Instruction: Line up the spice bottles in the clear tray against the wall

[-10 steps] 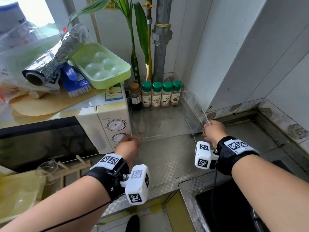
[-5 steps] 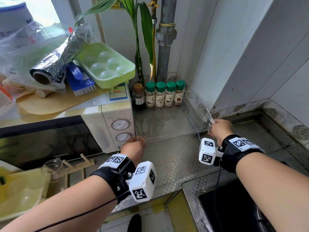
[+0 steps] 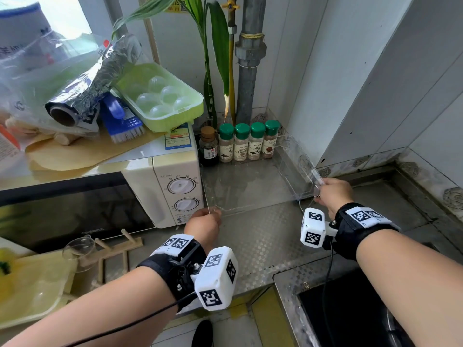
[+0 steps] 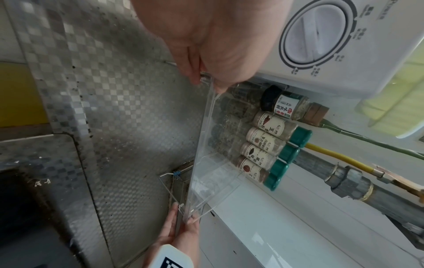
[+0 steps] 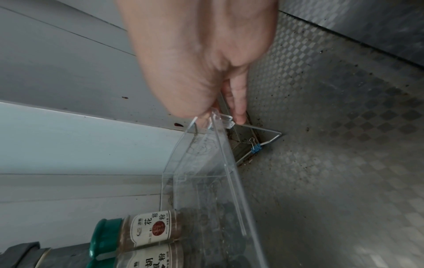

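Microwave (image 3: 160, 194) at left, two dials, panel writing too small to read. Left hand (image 3: 204, 225) pinches the near-left corner of the clear tray (image 3: 253, 210) between thumb and fingers. Tray sits on the steel counter (image 3: 263, 244), its far edge toward the wall. Along that far edge five spice bottles (image 3: 241, 144) stand upright in a left-to-right row: one brown-capped, four green-capped, white labels in Chinese, one reading 五香. Right hand (image 3: 334, 194) pinches the near-right corner.
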Available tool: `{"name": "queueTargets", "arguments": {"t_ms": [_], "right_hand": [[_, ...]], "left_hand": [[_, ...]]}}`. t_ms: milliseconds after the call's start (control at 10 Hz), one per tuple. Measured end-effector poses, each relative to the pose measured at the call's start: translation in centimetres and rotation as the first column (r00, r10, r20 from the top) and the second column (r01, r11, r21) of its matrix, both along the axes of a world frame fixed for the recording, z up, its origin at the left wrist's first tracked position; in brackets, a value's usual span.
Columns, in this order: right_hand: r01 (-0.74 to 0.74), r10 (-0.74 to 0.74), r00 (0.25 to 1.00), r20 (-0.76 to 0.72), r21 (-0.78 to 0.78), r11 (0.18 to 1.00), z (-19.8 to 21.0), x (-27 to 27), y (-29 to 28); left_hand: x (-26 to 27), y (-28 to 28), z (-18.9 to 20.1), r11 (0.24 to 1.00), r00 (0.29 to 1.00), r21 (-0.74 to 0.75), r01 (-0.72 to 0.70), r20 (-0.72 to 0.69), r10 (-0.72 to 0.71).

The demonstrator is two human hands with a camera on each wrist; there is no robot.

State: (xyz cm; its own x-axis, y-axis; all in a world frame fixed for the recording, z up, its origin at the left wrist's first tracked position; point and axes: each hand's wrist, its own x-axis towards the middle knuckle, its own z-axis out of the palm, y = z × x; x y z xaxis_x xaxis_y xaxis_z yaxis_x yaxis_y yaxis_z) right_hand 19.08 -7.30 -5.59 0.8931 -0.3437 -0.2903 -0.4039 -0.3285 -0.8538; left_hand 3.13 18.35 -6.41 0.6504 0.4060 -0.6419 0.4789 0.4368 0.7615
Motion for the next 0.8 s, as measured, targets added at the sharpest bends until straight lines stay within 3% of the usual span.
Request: {"name": "queueTargets", "arguments": {"t_ms": [500,700,800], "right_hand": [[-0.074,0.073,0.997,-0.038,-0.021,0.997,-0.1,-0.5,-0.1],[-0.132,0.132,0.988,-0.079,0.007,0.991,0.5,-1.7,0.1],[-0.09,0.091,0.995,-0.035,0.019,0.996,1.8,-2.6,0.3]], "left_hand": [[-0.6,-0.2,1.5,0.999,0.999,0.004,0.034,0.018,-0.034],[-1.6,0.2,2.4,0.995,0.998,0.075,0.066,-0.001,-0.066],[-2.2,0.3,3.7,0.989,0.999,0.143,0.049,-0.01,-0.048]]}}
